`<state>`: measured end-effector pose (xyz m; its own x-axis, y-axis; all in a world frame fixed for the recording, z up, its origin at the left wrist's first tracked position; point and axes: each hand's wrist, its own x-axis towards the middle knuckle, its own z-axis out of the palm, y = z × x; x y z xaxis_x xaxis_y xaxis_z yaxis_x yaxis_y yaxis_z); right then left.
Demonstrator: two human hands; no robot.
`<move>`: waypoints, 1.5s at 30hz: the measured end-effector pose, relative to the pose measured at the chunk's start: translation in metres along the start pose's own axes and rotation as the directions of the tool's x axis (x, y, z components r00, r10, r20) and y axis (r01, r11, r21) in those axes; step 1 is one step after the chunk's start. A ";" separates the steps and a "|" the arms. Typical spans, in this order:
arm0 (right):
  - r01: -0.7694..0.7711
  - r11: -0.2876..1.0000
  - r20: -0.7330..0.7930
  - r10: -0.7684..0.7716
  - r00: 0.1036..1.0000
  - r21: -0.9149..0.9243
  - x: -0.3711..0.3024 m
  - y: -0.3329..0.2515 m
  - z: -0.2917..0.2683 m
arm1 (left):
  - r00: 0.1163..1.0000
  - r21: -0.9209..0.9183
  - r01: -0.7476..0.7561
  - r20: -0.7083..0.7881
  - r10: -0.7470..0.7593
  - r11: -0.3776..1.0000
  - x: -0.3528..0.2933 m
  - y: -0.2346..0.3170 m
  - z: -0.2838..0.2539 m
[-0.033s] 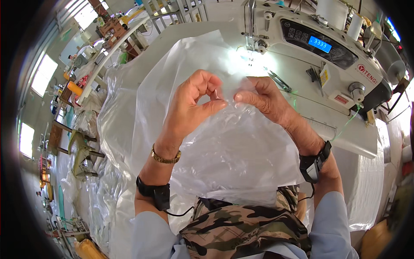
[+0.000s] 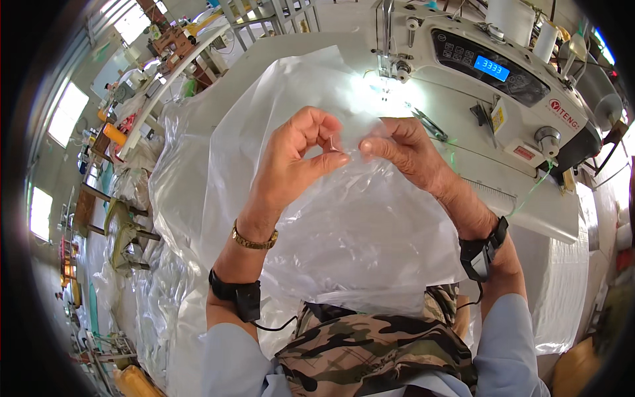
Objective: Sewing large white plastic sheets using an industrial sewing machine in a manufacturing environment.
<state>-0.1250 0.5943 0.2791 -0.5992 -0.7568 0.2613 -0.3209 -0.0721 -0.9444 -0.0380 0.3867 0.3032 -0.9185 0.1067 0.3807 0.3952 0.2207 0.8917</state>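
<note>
A large clear plastic bag (image 2: 344, 225) lies over my lap and the sewing table. Both hands are raised over it and pinch its upper edge. My left hand (image 2: 294, 159) grips the film between thumb and forefinger, with the other fingers curled above. My right hand (image 2: 407, 149) pinches the same edge a few centimetres to the right, so the fingertips almost meet. A gold bracelet and a black strapped device sit on my left wrist, and a black device on my right wrist. The bag's far corner reaches toward the needle (image 2: 397, 69) of the sewing machine.
A white sewing machine (image 2: 509, 79) with a blue display stands at the upper right, and thread snips (image 2: 430, 124) lie on its bed. Thread cones (image 2: 512, 16) stand behind it. Heaps of clear plastic (image 2: 152, 278) hang at the left. Camouflage cloth (image 2: 377, 351) covers my lap.
</note>
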 end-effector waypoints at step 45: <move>0.448 0.524 0.632 0.245 0.735 -0.724 -0.101 -0.001 0.084 | 0.963 0.330 -0.068 -0.224 0.148 0.941 0.126 -0.048 -0.072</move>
<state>-0.0025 0.6166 0.2367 -0.0552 -0.9847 -0.1654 -0.9679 0.0934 -0.2333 -0.1735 0.3196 0.3265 -0.8289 -0.0815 0.5535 0.4380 0.5208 0.7327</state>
